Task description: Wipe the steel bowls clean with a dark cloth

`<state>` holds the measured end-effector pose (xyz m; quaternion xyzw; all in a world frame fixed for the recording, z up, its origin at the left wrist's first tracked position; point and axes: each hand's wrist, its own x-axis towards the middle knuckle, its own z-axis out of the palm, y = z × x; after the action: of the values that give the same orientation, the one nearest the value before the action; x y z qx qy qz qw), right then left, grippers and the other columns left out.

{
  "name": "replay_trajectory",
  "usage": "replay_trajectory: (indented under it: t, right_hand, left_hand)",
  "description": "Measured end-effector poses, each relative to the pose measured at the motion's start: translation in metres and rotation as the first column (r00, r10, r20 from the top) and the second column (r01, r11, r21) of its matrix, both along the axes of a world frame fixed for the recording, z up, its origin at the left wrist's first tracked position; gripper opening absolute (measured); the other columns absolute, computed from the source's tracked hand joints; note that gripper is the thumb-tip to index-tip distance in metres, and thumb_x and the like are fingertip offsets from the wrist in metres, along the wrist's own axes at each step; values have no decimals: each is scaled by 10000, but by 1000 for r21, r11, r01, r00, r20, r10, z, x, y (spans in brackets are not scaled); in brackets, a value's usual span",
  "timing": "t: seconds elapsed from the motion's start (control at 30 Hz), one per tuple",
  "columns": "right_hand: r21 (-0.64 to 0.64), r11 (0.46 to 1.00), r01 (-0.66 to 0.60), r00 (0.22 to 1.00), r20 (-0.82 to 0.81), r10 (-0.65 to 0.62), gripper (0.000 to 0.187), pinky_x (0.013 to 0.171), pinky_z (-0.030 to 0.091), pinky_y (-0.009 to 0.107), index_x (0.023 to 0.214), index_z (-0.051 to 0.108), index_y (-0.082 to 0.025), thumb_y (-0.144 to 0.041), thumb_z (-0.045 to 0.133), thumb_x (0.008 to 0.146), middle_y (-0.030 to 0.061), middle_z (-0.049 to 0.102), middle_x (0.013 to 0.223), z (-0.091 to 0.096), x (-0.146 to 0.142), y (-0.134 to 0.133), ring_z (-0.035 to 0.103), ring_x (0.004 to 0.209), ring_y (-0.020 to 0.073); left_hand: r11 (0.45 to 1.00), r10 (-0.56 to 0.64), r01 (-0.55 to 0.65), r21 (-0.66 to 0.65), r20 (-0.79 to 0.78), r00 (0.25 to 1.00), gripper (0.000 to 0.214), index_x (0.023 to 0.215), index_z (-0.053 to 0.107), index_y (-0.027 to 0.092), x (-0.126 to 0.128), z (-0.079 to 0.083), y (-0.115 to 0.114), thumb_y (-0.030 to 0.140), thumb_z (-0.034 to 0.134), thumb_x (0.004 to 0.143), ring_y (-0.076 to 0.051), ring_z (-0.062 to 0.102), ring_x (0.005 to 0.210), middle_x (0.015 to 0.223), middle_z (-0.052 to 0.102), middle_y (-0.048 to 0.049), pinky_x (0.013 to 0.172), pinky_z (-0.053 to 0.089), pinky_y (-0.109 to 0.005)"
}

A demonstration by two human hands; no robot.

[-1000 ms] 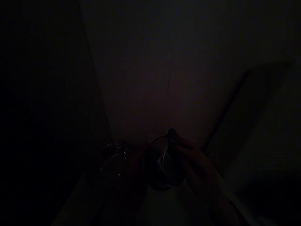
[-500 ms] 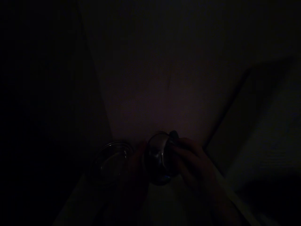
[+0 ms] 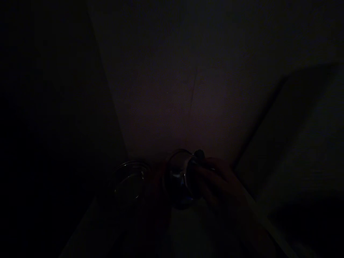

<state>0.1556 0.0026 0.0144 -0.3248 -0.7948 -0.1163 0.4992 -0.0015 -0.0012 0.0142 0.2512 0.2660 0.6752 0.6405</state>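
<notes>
1. Light very poor. Shiny round vessel sits at 6 o'clock of the view, between the hands. From where I stand I cannot tell whether it is held up or supported from below.

2. Right hand at the vessel's 3 o'clock, fingers bent and holding that side. Slip risk: curved, glossy wall; fingers set off-centre could let the vessel roll round in the grip.

3. Left hand at the vessel's 9 o'clock, mostly lost in shadow. Cannot tell whether it grips or merely steadies. If only resting there, the right side would carry the weight, and the vessel could tip.

4. Dark lump at the vessel's 1 o'clock, by the right fingertips. Handle or separate piece: unclear. If separate, a loosened finger might drop it.

5. Clear-looking dish at 7 to 8 o'clock, just beside the left hand. A leftward swing of wrist or vessel could knock it; if glass, it might chip.

6. Common cause for all: darkness. Edges and contents unreadable to me, so a misjudged reach seems the likeliest fault.
</notes>
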Motion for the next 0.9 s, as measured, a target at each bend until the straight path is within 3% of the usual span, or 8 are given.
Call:
replay_trajectory:
  t: [0.2, 0.4, 0.5, 0.7, 0.9]
  right_hand:
    - [21, 996, -92, 986, 140, 89, 246, 762, 574, 345, 1085, 634, -153, -111, 546, 859, 109, 664, 1038, 1, -5, -14, 579, 1009, 232]
    - [81, 996, 49, 995, 84, -56, 250, 741, 578, 382, 1092, 622, -171, -115, 560, 856, 125, 649, 1045, 2, -4, -7, 594, 961, 237]
    - [63, 997, 50, 991, 120, -57, 251, 739, 580, 383, 1097, 627, -172, -123, 547, 864, 123, 653, 1045, 0, -6, -9, 591, 972, 244]
    - [30, 1000, -4, 989, 150, -1, 262, 751, 580, 346, 1090, 638, -223, -118, 550, 867, 79, 668, 1069, -3, -10, -19, 594, 1005, 225]
    - [89, 992, 95, 989, 103, -104, 269, 734, 580, 399, 1126, 620, -184, -130, 554, 871, 124, 648, 1060, 1, -4, -4, 585, 977, 246]
  left_hand:
    - [998, -30, 32, -46, 38, 999, 279, 1031, 640, 133, -5, 2, 3, 350, 513, 911, -207, 645, 948, 1021, 689, -87, 845, 530, -379]
    - [993, -91, 97, -64, 86, 992, 345, 1185, 560, 168, -5, 5, 4, 345, 557, 890, -210, 606, 1008, 1198, 590, -90, 842, 527, -422]
    - [992, -99, 106, -62, 107, 989, 356, 1197, 553, 169, -4, 7, 1, 346, 558, 888, -217, 601, 1022, 1211, 582, -91, 850, 523, -430]
    - [995, -78, 84, -57, 104, 991, 360, 1197, 552, 168, -5, 9, 1, 353, 558, 888, -215, 604, 1015, 1206, 585, -89, 844, 525, -431]
    - [994, -61, 68, -90, 84, 995, 208, 943, 672, 124, -3, 1, 6, 292, 563, 886, -208, 633, 953, 987, 685, -85, 840, 521, -328]
